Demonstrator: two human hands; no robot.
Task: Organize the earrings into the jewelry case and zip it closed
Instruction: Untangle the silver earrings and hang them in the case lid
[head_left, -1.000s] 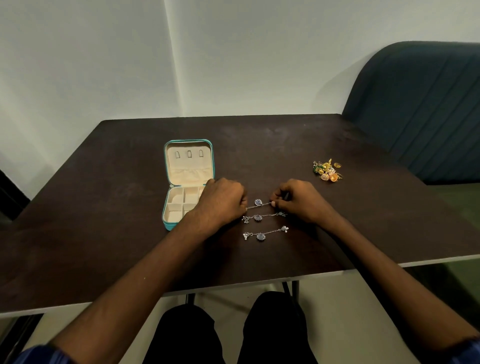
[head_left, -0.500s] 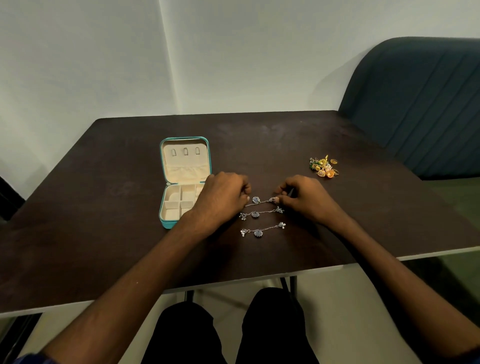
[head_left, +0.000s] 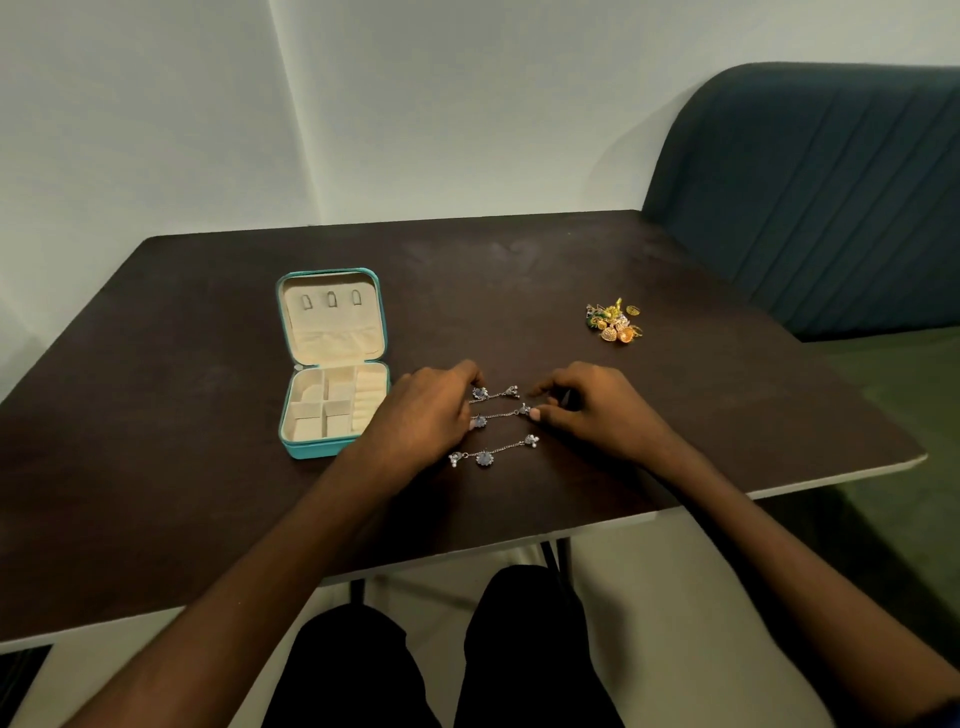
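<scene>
An open teal jewelry case (head_left: 291, 441) with a cream lining and empty compartments lies left of centre on the dark table (head_left: 156, 415). Three silver chain earrings with blue stones lie in rows: the far one (head_left: 496, 395), the middle one (head_left: 501, 415) and the near one (head_left: 493, 451). My left hand (head_left: 421, 415) pinches the left end of the middle chain, beside the case. With curled fingers, my right hand (head_left: 597, 410) pinches that chain's right end. A pile of gold earrings (head_left: 614, 323) sits apart at the right.
A dark teal padded chair back (head_left: 821, 192) stands against the table's far right corner. White walls close off the back. My knees (head_left: 441, 660) show under the table's near edge.
Both hands have dropped from the far silver chain to the middle one. The far chain now lies free on the table. The camera has tilted slightly.
</scene>
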